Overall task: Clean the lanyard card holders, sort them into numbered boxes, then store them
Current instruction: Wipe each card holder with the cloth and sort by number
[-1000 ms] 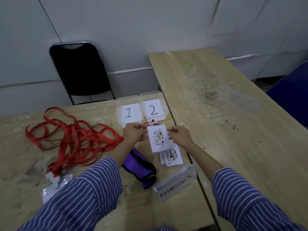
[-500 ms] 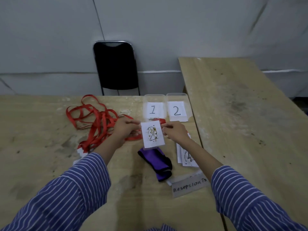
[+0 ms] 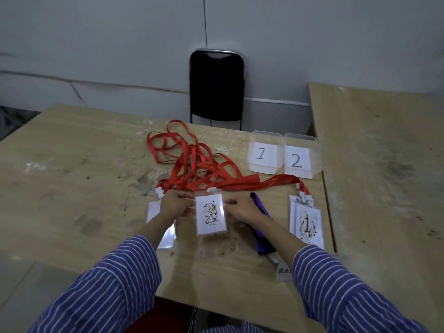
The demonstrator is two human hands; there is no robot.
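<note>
A clear card holder with a stained "2" card (image 3: 211, 213) lies flat on the wooden table (image 3: 79, 164). My left hand (image 3: 176, 205) pinches its left edge and my right hand (image 3: 241, 209) touches its right edge. Its red lanyard (image 3: 252, 185) runs back toward a tangle of red lanyards (image 3: 192, 162). A stack of holders topped by a stained "1" card (image 3: 307, 224) lies at the right. More holders (image 3: 165, 233) lie partly under my left forearm. Two clear boxes marked 1 (image 3: 264, 152) and 2 (image 3: 300, 156) stand behind. A purple cloth (image 3: 262, 236) lies under my right wrist.
A paper label (image 3: 284, 270) lies near the table's front right edge. A black chair (image 3: 216, 87) stands behind the table against the wall. A second wooden table (image 3: 384, 164) adjoins on the right.
The "2" card holder has gone from being held up in both hands to lying flat on the table, further left. The camera view has swung left.
</note>
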